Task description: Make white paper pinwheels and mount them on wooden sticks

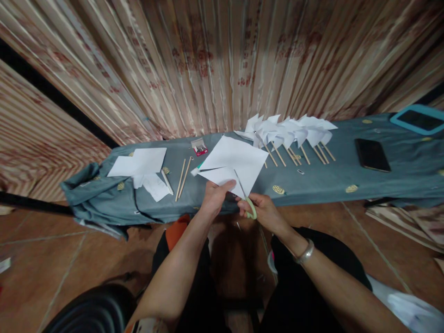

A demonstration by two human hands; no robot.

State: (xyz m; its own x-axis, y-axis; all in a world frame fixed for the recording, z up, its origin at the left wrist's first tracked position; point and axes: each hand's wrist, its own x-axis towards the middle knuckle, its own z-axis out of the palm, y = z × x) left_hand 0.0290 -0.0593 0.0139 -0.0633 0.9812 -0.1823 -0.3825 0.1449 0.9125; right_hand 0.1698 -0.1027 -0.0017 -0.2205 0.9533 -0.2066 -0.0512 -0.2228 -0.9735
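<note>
A square sheet of white paper [236,155] is pinched in my left hand [215,196], thumb on top, near its front corner. One slit runs in from the sheet's left corner. My right hand [262,208] grips the pale green handles of a pair of scissors [250,208], whose blades lie across the paper close to its front corner. Partly under the sheet's left side sits a white and green item [196,171], mostly hidden. Two wooden sticks [183,180] and a small red box [200,147] of metal pins lie to the left of the paper.
Paper pinwheels [291,132] on wooden sticks lie in a row at the back right. White sheets [149,159], a scrap [156,186] and a white rod [167,182] are on the left. A dark phone [372,155] and a blue-framed tablet [418,119] rest on the right. Curtains hang behind the cloth-covered table [322,187].
</note>
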